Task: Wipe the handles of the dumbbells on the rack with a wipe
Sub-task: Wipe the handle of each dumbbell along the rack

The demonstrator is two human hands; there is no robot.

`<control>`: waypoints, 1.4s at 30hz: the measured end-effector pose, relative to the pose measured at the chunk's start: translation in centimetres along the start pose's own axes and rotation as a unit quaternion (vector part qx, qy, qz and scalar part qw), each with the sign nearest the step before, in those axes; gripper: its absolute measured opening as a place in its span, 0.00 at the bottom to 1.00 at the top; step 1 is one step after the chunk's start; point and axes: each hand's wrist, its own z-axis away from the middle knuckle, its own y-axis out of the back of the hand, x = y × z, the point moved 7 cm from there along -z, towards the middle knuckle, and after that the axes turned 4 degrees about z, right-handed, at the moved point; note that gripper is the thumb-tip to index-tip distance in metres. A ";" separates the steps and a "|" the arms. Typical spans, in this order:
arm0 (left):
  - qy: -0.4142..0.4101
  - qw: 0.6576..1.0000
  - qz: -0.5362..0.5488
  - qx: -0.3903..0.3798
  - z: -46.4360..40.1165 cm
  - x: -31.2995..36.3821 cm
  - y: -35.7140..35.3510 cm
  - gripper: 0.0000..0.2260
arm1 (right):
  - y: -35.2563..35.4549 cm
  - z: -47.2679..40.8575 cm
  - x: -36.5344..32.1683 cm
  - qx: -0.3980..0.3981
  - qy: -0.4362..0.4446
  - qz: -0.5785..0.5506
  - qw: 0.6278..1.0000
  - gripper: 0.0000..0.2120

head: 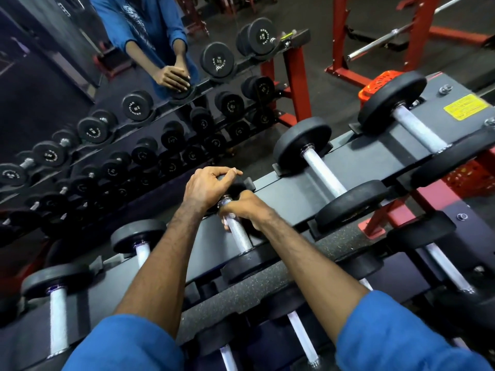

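From the head view, your left hand (pixel 211 184) is curled over the far weight head of the middle dumbbell (pixel 238 231) on the top shelf of the rack (pixel 294 194), steadying it. Your right hand (pixel 245 207) is wrapped round the far end of that dumbbell's knurled handle (pixel 239 232), fingers closed on it. The wipe itself? You cannot make it out here; if it's there, it's buried inside that right fist. Right of this dumbbell sit two bigger ones (pixel 325 167) with bare handles; left of it, two smaller ones (pixel 139 245). Behind the rack the mirror (pixel 80 116) doubles everything.

Watch it now: the near half of the handle looks uncovered, so a short stroke would likely leave it unwiped. And that dumbbell lies in shallow saddles. Twist too hard without the left hand bracing and it could roll or lift out toward you.
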 end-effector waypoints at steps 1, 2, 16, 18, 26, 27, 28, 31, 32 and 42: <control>-0.002 1.000 -0.002 -0.001 0.0 0.0 0.0 0.13 | 0.2 0.3 0.1 -0.003 0.001 0.021 1.000 0.14; -0.002 1.000 -0.003 -0.004 0.0 0.0 -0.1 0.14 | 0.4 0.8 0.5 -0.009 -0.005 0.049 0.999 0.13; -0.021 1.000 -0.004 0.001 0.4 0.6 0.1 0.15 | 2.4 3.3 3.4 -0.034 0.038 0.068 0.996 0.09; -0.022 1.000 -0.006 -0.003 0.4 0.7 0.1 0.16 | 2.7 3.8 3.4 -0.032 0.053 0.052 0.997 0.12; -0.004 1.000 -0.001 -0.004 0.4 0.5 0.1 0.12 | 3.6 3.7 1.1 0.129 0.158 0.190 0.960 0.08; -0.003 1.000 0.000 -0.004 0.4 0.6 0.1 0.12 | 3.5 4.0 1.4 0.134 0.157 0.199 0.958 0.09; 0.000 1.000 0.003 -0.002 0.4 0.5 0.3 0.11 | 3.3 3.9 1.3 0.144 0.159 0.211 0.954 0.11; 0.006 1.000 0.014 -0.002 0.5 0.4 0.3 0.11 | 2.8 3.0 -1.2 0.184 0.184 0.236 0.936 0.13; 0.008 1.000 0.022 -0.001 0.4 0.3 0.3 0.12 | 2.6 3.0 -2.1 0.195 0.193 0.246 0.930 0.13; 0.019 0.999 0.030 -0.002 -0.1 -0.4 0.0 0.13 | 2.1 4.4 -1.9 0.194 0.169 0.307 0.916 0.12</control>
